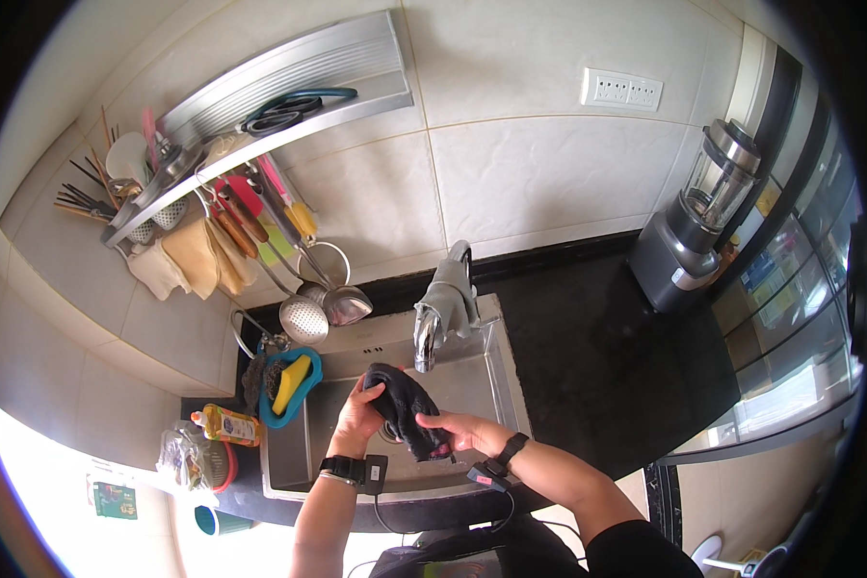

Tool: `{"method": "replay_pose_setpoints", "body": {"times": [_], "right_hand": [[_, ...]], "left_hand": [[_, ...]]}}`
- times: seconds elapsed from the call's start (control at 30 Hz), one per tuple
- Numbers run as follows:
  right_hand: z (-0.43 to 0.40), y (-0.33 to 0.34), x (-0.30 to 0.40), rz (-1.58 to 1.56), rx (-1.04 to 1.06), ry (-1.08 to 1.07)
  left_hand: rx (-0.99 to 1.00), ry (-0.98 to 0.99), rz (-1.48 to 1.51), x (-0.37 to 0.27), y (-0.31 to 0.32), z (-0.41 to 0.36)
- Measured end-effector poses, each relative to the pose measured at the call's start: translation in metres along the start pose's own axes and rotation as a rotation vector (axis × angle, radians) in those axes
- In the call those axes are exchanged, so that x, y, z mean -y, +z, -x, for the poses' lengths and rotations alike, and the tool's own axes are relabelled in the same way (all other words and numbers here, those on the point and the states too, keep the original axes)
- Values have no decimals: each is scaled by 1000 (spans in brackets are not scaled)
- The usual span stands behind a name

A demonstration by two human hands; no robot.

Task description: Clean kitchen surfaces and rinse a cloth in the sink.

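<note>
A dark grey cloth (407, 410), folded over on itself, is held above the stainless steel sink (469, 394). My left hand (360, 413) grips its upper left end, thumb on top. At the lower right end, my right hand (462, 430) pinches it between thumb and fingers. A bit of pink shows at the cloth's lower edge. Just beyond the cloth stands the chrome faucet (425, 347), with a grey rag (449, 300) draped around its neck. No running water can be seen. The drain is mostly hidden behind the cloth.
Left of the sink sit a blue tray (313, 383) with a yellow sponge (291, 383) and a dish soap bottle (231, 426). Ladles and a skimmer (303, 320) hang from the metal shelf (289, 115). A blender (686, 231) stands on the black counter (607, 376) at right.
</note>
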State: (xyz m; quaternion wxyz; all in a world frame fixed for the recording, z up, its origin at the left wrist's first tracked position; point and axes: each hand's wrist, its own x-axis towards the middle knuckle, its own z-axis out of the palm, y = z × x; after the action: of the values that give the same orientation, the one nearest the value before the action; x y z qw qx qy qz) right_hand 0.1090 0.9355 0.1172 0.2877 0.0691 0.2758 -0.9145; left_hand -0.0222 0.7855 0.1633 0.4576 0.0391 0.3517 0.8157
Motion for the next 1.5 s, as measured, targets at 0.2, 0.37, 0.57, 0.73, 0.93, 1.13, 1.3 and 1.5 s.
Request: {"method": "replay_pose_setpoints", "body": {"times": [0.2,0.37,0.57,0.73,0.93,1.13,1.3,1.5], "right_hand": [[-18,-2,-10,561,-335,-67],[-34,-15,-25,1529,-601,-119],[-23,3,-42,1984,-840,-125],[-27,13,-54,1978,-813,-209],[-6,-9,-12,623,-361,96],[34,21,17,-77,-47,198],[47,53,12,-236,252,239],[59,61,14,11,203,158]], "left_hand": [[-259,-36,13,23,-58,-15],[-489,-136,70,52,-85,-21],[-142,236,-1268,64,-49,17],[-562,-276,23,79,-114,-5],[-403,-167,6,37,-47,29],[-181,610,-1827,20,11,61],[-325,967,-1943,22,26,59],[97,844,-1923,-6,27,54]]}}
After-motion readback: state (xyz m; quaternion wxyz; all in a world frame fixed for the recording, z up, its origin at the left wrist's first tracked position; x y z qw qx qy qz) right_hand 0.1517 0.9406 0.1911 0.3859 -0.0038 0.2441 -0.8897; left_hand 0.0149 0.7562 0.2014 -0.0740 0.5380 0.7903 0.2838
